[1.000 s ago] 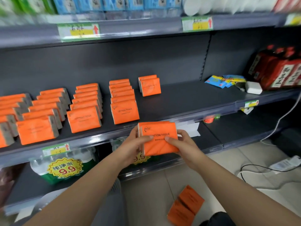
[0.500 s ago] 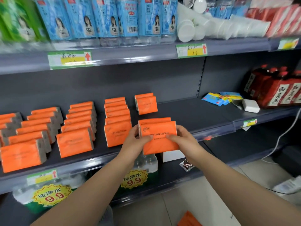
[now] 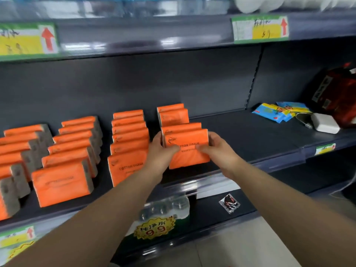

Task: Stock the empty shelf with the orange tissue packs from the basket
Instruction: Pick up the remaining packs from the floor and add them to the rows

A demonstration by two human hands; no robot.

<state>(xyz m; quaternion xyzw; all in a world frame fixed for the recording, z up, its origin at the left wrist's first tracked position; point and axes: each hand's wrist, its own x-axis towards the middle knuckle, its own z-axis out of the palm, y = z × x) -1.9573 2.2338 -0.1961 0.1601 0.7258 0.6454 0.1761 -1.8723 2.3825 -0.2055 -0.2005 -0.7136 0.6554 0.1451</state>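
Note:
Two orange tissue packs (image 3: 187, 149), one behind the other, are held upright over the dark shelf (image 3: 246, 135). My left hand (image 3: 160, 153) grips their left edge and my right hand (image 3: 215, 149) grips their right edge. Just behind them stand two more orange packs (image 3: 173, 114) at the back of the shelf. To the left, rows of orange packs (image 3: 128, 135) fill the shelf, several deep. The basket is out of view.
The shelf's right part holds blue packets (image 3: 279, 111), a white charger (image 3: 325, 123) and red cartons (image 3: 339, 95). Below, a bottled water pack (image 3: 165, 209) with a 9.9 price sign sits on the lower shelf. Price tags line the upper shelf edge (image 3: 260, 29).
Both hands have carried the two packs up and forward from in front of the shelf edge to above the shelf surface, close behind the front of the fourth row.

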